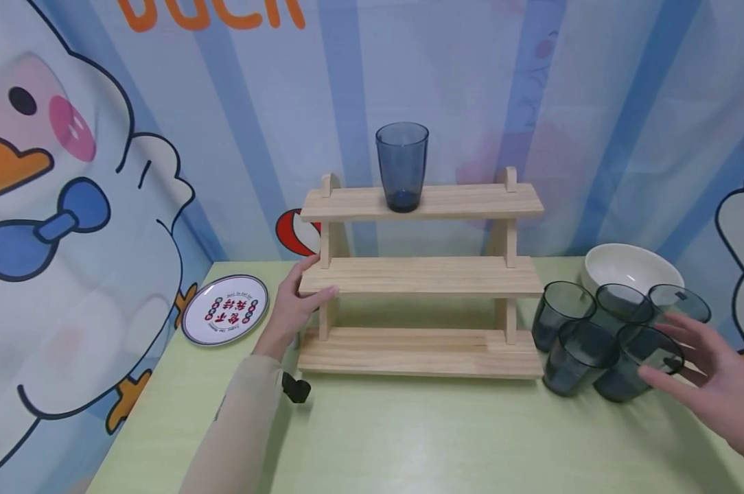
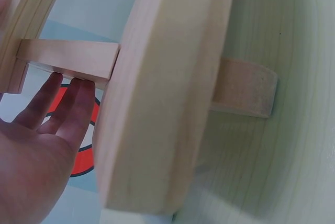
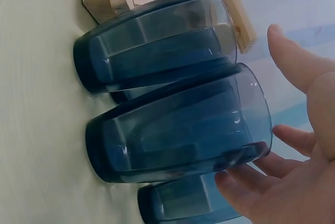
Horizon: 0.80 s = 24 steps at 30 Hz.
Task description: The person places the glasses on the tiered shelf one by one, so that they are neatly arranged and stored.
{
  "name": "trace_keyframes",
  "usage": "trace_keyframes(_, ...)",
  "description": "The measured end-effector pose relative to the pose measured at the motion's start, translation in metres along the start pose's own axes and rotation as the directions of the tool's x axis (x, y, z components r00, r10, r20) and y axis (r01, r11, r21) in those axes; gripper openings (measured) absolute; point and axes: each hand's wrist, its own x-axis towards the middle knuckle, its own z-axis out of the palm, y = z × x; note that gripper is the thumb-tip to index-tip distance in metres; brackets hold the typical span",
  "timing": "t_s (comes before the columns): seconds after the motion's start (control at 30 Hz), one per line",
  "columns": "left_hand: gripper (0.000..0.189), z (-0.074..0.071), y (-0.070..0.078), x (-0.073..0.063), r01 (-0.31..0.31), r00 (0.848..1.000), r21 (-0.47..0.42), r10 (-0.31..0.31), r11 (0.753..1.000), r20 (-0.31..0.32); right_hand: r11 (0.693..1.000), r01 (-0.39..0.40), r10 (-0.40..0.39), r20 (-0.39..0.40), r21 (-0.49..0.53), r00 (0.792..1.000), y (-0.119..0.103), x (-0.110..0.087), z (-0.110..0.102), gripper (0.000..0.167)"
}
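A three-tier wooden display shelf (image 1: 421, 276) stands on the table, with one blue-tinted glass (image 1: 403, 168) upright on its top tier. My left hand (image 1: 294, 302) grips the shelf's left end at the middle tier, thumb in front. In the left wrist view its fingers (image 2: 70, 103) lie against a wooden upright (image 2: 70, 59). At the right, several blue glasses stand grouped upright. My right hand (image 1: 708, 377) is around the rim of the front-right glass (image 1: 637, 363), thumb spread away from the fingers. The right wrist view shows fingertips (image 3: 233, 185) at that glass's side; firm contact is unclear.
A white bowl (image 1: 631, 264) sits behind the glasses. Left of the shelf lies a white plate (image 1: 225, 312) with red and dark print. A blue striped curtain (image 1: 254, 137) with duck drawings hangs behind the pale green table (image 1: 409, 439).
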Motion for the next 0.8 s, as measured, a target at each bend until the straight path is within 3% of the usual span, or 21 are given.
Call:
trace_keyframes(0.47,0.073,0.001,-0.003,0.001,0.002,1.0,-0.005,-0.002,1.0,-0.001,0.993,-0.117,0.117,0.003,-0.004,0.993,0.006,0.001,0.01,0.097)
trace_keyframes(0.8,0.074,-0.001,-0.003,0.001,-0.004,1.0,-0.002,0.004,1.0,0.002,0.995,-0.105,0.105,-0.012,0.002,0.994,0.021,0.004,0.015,0.092)
